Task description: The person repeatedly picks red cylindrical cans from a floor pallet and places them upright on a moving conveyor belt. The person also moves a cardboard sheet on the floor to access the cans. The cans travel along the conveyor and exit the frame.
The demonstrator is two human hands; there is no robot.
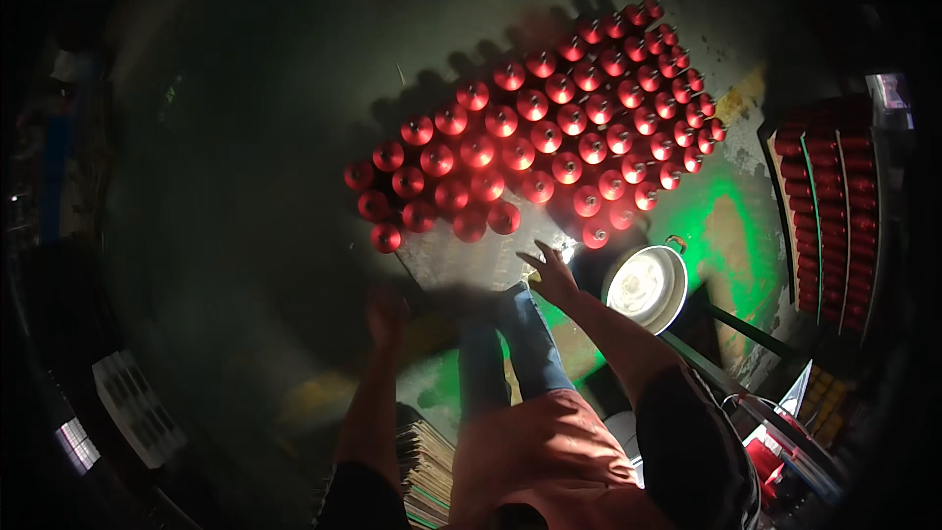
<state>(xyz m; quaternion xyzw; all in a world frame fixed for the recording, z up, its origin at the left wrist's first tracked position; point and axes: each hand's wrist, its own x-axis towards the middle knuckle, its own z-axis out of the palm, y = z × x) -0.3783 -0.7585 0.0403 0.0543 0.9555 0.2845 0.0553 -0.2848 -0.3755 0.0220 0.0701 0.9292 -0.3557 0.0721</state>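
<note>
A dense group of red round-topped cylinders [535, 142] with thin metal necks stands on the floor ahead of me; they look like fire extinguisher bodies. My right hand [552, 273] hovers just short of the nearest ones, fingers spread and nothing in them. In the dark to the left is my left hand [388, 309], its fingers lost in shadow and blur. Between both hands, in front of my legs, lies a pale flat sheet [461, 260]. Whether my left hand touches its edge, I cannot tell.
Beside my right forearm sits a round silver pan [677, 296] with a side handle. A green metal bar [746, 329] runs behind it. More red cylinders [834, 221] are stacked at the far right. Flat cardboard sheets [429, 466] are piled by my left side.
</note>
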